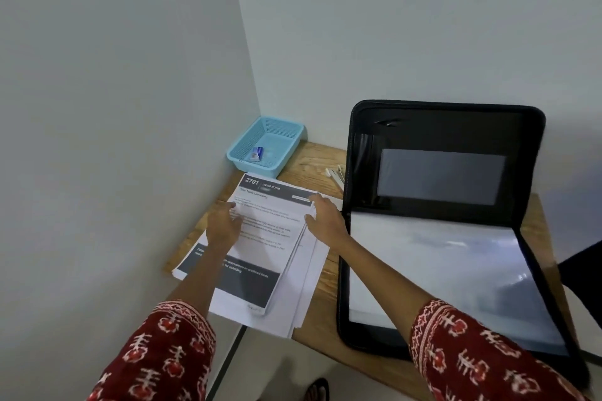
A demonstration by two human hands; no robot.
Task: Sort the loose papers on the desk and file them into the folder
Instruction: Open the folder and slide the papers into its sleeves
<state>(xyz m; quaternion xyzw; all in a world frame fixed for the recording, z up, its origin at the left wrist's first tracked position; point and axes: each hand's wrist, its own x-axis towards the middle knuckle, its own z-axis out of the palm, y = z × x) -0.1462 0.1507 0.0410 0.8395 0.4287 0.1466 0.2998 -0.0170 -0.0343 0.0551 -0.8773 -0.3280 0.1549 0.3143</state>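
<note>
1. Two hands on a stack of papers (pixel 260 244), on the left part of a wooden desk (pixel 322 270). Stack's long axis runs away from the person, slightly tilted; sheets below are fanned out to the right.
2. Left hand (pixel 224 225): fingers straight, flat on the top sheet, approx. mid-left.
3. Right hand (pixel 324 218): fingers at the stack's right edge near the far corner; looks like squaring or lifting the edge, can't tell which.
4. Open black folder (pixel 449 238) lies just right of the stack, w/ clear sleeve facing up. Right hand is nearer it, so papers likely go rightward.
5. Blue basket (pixel 265 146) sits beyond the stack, in the corner.
</note>
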